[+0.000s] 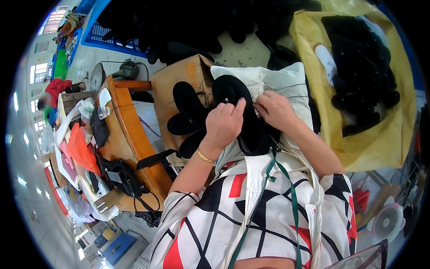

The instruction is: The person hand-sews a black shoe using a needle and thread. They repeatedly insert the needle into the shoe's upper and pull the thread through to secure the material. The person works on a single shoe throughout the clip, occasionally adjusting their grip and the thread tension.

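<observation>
A black cloth shoe (254, 134) lies lengthwise on a white cushion-like bundle (286, 80) in my lap, its rounded end pointing away from me. My left hand (224, 123), with a gold bracelet at the wrist, is closed over the shoe's left side, fingers curled against the black fabric. At the shoe's right edge my right hand (278, 111) is pinched, thumb against fingertips. Whatever sits in that pinch is too small to make out. More black shoe pieces (186, 101) lie just left of my left hand, on a cardboard box (163, 83).
On the right stands a yellow sack (371, 150) of black shoe pieces, with a white sole (326, 65) on top. A blue crate (96, 33) and a dark heap are ahead. To the left are a wooden stool (130, 139) and a black bag (118, 175); a fan (387, 222) is lower right.
</observation>
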The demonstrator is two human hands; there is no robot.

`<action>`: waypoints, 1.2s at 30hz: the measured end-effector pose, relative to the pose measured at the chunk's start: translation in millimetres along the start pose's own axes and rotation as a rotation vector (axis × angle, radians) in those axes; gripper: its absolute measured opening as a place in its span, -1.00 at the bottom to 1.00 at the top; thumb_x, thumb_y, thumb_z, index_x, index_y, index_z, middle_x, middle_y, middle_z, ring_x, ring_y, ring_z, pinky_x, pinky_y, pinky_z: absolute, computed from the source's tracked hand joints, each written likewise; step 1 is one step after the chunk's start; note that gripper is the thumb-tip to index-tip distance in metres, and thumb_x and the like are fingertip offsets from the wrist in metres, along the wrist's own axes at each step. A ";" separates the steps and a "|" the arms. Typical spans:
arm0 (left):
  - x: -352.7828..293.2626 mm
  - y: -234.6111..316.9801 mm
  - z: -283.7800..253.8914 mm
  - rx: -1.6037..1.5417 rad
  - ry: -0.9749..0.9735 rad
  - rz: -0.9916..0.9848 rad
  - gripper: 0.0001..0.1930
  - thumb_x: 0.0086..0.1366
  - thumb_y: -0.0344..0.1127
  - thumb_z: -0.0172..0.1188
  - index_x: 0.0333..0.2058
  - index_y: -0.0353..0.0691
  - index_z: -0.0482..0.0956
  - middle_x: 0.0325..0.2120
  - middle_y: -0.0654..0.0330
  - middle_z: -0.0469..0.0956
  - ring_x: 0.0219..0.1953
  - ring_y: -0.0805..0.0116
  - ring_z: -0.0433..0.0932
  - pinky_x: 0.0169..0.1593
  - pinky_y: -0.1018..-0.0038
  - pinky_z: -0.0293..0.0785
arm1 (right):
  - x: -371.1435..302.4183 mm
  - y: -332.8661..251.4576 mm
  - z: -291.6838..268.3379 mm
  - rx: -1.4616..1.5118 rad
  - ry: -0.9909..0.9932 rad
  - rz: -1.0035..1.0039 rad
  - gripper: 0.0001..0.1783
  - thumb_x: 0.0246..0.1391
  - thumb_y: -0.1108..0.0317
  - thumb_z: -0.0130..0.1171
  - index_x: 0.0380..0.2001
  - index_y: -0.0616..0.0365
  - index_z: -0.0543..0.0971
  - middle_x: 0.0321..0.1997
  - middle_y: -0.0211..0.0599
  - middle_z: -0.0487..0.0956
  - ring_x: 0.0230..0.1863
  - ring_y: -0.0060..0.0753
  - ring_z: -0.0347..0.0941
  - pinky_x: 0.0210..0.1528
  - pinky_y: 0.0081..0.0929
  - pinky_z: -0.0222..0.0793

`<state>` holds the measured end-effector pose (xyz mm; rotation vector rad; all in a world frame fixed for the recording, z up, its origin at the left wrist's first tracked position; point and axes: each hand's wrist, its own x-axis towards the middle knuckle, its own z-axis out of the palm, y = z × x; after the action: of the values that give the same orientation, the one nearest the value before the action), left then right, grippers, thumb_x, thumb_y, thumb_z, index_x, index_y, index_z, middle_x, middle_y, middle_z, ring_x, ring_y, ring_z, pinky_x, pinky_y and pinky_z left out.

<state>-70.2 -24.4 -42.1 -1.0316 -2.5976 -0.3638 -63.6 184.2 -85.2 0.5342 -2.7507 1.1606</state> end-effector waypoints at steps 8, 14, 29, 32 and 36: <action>-12.4 -10.2 22.1 -0.269 0.046 -0.448 -0.50 0.07 -0.47 0.28 0.05 -0.23 0.48 -0.44 0.19 0.38 -0.46 0.29 0.44 -0.40 0.45 0.45 | 31.8 3.5 -4.1 0.062 0.331 0.146 -0.85 0.07 0.37 0.27 -0.42 0.18 0.52 -0.47 -0.25 0.49 -0.42 -0.21 0.47 -0.40 -0.36 0.41; -14.2 -7.1 36.1 -0.551 0.123 -0.657 -0.50 0.04 -0.56 0.32 0.01 -0.18 0.49 -0.42 0.27 0.40 -0.52 0.49 0.39 -0.39 0.60 0.44 | 69.5 -44.7 19.2 1.262 0.423 0.297 -0.73 0.35 0.25 0.07 -0.35 0.24 0.53 -0.41 -0.45 0.54 -0.39 -0.59 0.44 -0.23 -0.59 0.39; -7.3 -18.6 39.9 -0.395 0.149 -0.307 -0.56 0.03 -0.53 0.25 -0.06 -0.18 0.44 -0.38 0.10 0.45 -0.34 0.07 0.49 -0.29 0.28 0.48 | 36.1 -86.6 2.0 1.419 0.260 0.423 -0.72 0.42 0.25 -0.09 -0.40 0.11 0.40 -0.48 -0.55 0.32 -0.45 -0.70 0.17 -0.32 -0.65 0.18; 6.7 -23.3 34.4 -0.338 0.114 -0.222 -0.58 0.09 -0.42 0.26 -0.03 -0.18 0.43 -0.35 0.09 0.47 -0.33 0.05 0.50 -0.30 0.27 0.48 | 32.0 -91.3 -3.8 1.311 0.235 0.327 -0.74 0.43 0.26 -0.12 -0.37 0.11 0.41 -0.47 -0.50 0.32 -0.44 -0.63 0.19 -0.22 -0.58 0.25; 32.3 -33.5 25.9 -0.199 0.137 -0.047 -0.51 0.06 -0.39 0.25 0.03 -0.16 0.42 -0.36 0.14 0.48 -0.34 0.12 0.54 -0.33 0.31 0.51 | 28.7 -89.9 -17.3 1.281 0.326 0.212 -0.74 0.43 0.28 -0.13 -0.38 0.11 0.39 -0.46 -0.49 0.31 -0.43 -0.61 0.17 -0.16 -0.51 0.27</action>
<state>-121.0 -19.1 -57.3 -0.9716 -2.5041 -0.6915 -58.6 130.4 -5.9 0.0712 -1.5109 2.6677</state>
